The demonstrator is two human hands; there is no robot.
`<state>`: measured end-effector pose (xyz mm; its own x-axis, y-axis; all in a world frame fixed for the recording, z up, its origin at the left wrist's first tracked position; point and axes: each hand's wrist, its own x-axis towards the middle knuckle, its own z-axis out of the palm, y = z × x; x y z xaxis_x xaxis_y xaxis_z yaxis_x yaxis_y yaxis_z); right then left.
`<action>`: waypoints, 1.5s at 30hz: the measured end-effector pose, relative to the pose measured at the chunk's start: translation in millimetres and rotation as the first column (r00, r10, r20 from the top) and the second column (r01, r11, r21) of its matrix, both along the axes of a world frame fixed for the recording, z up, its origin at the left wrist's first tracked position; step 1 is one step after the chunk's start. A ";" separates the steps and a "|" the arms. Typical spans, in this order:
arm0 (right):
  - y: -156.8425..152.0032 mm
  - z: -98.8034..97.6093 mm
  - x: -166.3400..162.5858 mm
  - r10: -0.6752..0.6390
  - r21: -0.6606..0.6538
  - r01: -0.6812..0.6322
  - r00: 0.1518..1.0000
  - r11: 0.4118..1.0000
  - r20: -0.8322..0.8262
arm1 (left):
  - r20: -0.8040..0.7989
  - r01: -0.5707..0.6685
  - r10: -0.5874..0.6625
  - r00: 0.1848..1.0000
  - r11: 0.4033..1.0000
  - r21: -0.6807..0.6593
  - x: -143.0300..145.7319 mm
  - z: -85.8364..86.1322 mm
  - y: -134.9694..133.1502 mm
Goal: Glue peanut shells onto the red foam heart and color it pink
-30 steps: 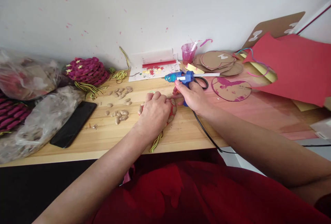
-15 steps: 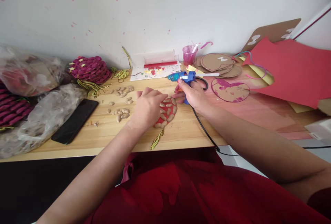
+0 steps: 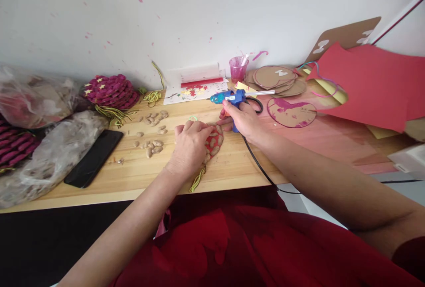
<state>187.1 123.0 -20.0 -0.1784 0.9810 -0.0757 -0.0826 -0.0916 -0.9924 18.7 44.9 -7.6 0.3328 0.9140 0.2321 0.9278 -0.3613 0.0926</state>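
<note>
Bare forearms, no sleeves in view; dark red garment (image 3: 232, 251) below.

On the table (image 3: 232, 167), loose shells (image 3: 151, 145) lie between the phone (image 3: 94, 156) and the shell-covered disc (image 3: 212, 143).

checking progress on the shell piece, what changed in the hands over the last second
The left hand lifted off the red shell-covered piece toward the loose shells half a second ago, then came back to press on it. The right hand kept its grip on the blue glue gun, nozzle pointing left. The phone stayed put.
</note>
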 end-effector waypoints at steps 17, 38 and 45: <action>1.2 -3.0 -1.6 -0.008 0.013 0.008 1.000 1.000 -0.008 | -0.083 0.082 -0.077 0.994 0.995 0.049 -5.6 -4.6 11.2; 0.9 2.0 -2.3 -0.026 0.012 0.026 1.000 1.000 0.010 | 0.198 0.127 -0.134 0.971 0.991 0.047 -10.2 -0.9 22.3; 3.1 -1.9 -1.5 -0.020 0.024 0.020 1.000 1.000 0.011 | 0.129 0.140 -0.139 0.982 0.990 -0.005 -6.8 -1.8 25.4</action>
